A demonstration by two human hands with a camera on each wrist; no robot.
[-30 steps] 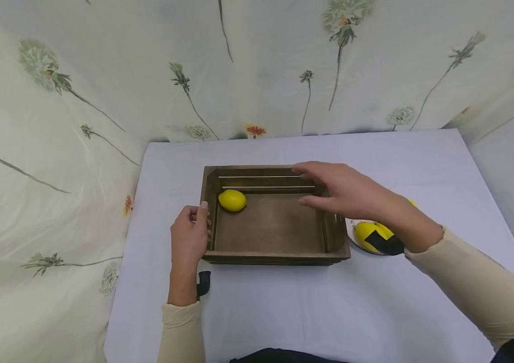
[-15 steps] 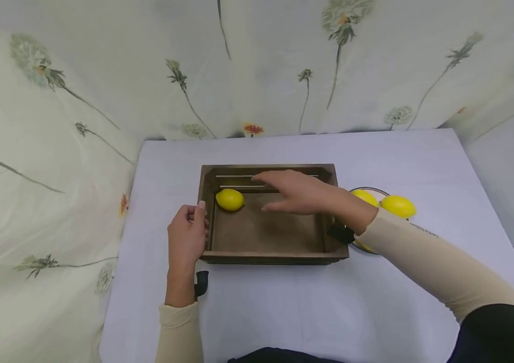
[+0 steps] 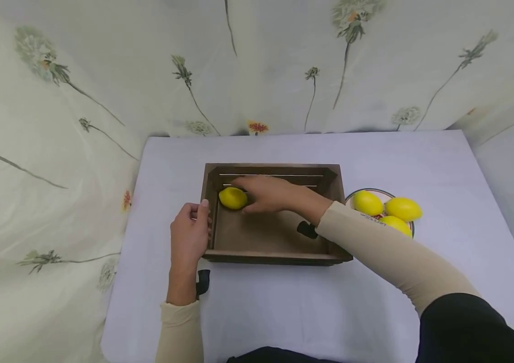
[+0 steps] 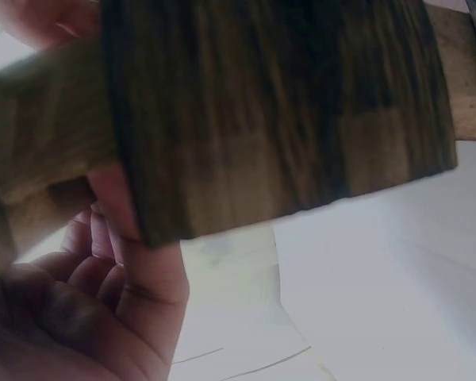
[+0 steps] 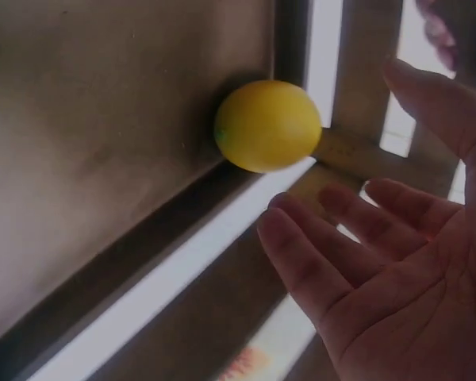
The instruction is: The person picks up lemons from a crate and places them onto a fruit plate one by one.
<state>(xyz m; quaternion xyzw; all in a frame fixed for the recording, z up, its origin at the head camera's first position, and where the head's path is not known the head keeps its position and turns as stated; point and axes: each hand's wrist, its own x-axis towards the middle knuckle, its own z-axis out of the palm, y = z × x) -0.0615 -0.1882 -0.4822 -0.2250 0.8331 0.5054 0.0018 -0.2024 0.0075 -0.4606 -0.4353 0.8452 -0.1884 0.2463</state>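
Observation:
A yellow lemon lies in the far left corner of the brown wooden crate. My right hand reaches into the crate just right of the lemon. In the right wrist view its fingers are spread and the thumb stands apart, with a small gap to the lemon. My left hand holds the crate's left end wall, thumb on the rim. From the left wrist view, the fingers of the left hand curl behind a slat of the crate.
Right of the crate stands a round plate with a dark rim, bearing several lemons, partly covered by the right sleeve. A white cloth covers the table. Flower-patterned curtains hang behind and at both sides.
My right hand has moved left across the crate and down to beside the lemon. The plate of lemons has come into fuller view. My left hand keeps its hold on the crate.

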